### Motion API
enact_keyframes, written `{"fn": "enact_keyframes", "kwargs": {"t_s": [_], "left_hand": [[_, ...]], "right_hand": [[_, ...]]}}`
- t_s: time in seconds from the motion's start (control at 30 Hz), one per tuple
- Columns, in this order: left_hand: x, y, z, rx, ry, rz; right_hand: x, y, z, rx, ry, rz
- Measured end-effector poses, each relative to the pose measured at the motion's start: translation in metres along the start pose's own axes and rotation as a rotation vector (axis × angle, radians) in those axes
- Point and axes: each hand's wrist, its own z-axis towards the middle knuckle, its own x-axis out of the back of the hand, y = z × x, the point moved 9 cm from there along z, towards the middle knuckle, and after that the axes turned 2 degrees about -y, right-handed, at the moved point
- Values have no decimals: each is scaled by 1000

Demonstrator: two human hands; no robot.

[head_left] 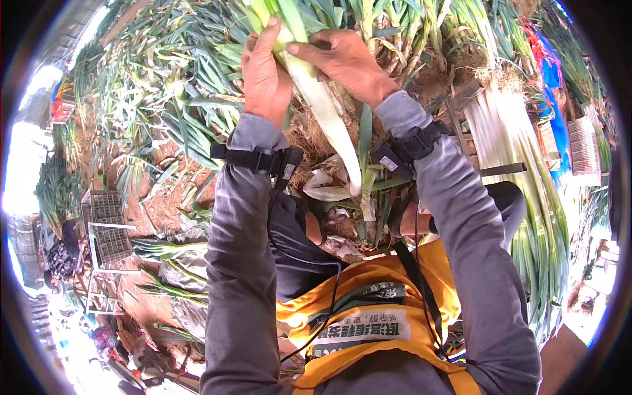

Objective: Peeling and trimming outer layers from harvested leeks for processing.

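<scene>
Both my hands are raised at the top of the view, closed round one large leek. Its green leaves point away from me, and the pale white stalk slants down toward my lap. My left hand grips the stalk from the left, thumb lying along it where green turns to white. My right hand pinches the same spot from the right, with thumb and fingers on the outer layers. Below the stalk's tip lie peeled leek leaves and dry roots.
Untrimmed leeks with brown roots are heaped ahead of me. At right lies a long bundle of white-stalked leeks. Loose green leaves cover the ground at left, near a metal-framed stool. A yellow apron covers my lap.
</scene>
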Motion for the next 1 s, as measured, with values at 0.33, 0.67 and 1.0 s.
{"fn": "enact_keyframes", "kwargs": {"t_s": [0.33,0.67,1.0], "left_hand": [[55,53,23,-87,69,167],[79,75,39,-158,118,69],[123,99,53,-208,205,-18]], "right_hand": [[38,71,-66,-244,10,450],[-11,319,-303,-581,-285,-432],[-44,135,-133,-210,-265,-559]]}}
